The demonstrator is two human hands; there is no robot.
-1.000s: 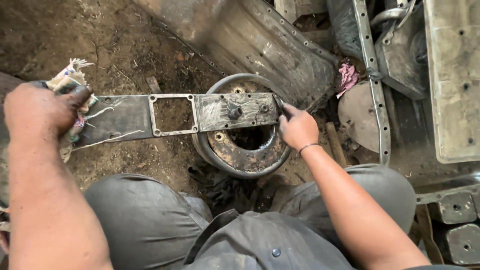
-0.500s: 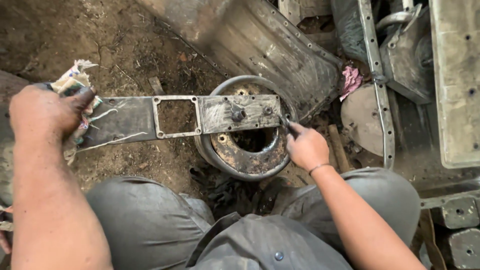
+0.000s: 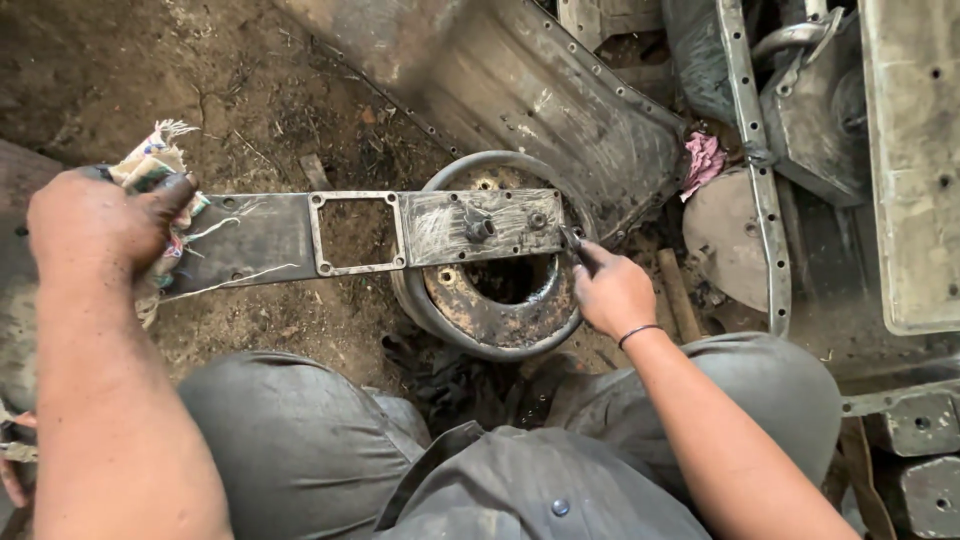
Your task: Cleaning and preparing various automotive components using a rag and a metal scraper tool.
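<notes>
My left hand [image 3: 95, 225] gripped a rag [image 3: 160, 175] on the plate [image 3: 250, 240]; right hand [image 3: 612, 292], at 3 o'clock, held a tool [image 3: 572, 240] w/ closed grip.

Even, soft daylight, moderately bright, no hard shadows. Slight sheen on scraped metal plate [image 3: 480, 225] and on pale panel [image 3: 915, 150] at right edge. Dim pocket inside round drum [image 3: 500, 315]. Sharp focus mid-frame; left forearm [image 3: 110, 420] near lens mildly soft. Slight wide-angle stretch at corners.
</notes>
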